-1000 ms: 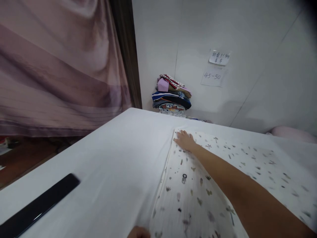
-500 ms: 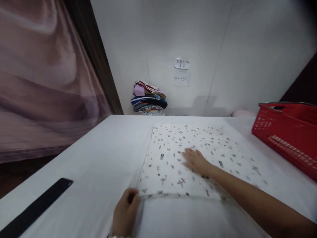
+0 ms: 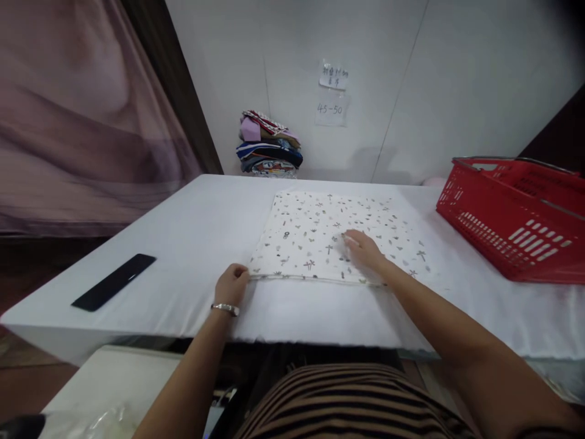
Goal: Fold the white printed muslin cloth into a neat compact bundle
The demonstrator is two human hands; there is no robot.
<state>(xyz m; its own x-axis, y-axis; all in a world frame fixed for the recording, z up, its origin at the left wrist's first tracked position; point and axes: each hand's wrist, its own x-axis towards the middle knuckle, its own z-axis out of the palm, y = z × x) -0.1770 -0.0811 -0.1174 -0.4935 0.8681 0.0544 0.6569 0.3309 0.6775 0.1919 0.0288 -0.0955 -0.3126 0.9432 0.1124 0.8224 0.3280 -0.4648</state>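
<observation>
Left hand pinches near-left corner of thin, limp patterned cloth; right hand presses flat, open-palmed.

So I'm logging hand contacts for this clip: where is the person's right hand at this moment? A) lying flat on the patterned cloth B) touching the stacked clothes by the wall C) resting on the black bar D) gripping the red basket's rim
A: the right hand lies palm down on the patterned cloth, while the left hand pinches the cloth's near left corner.
</observation>
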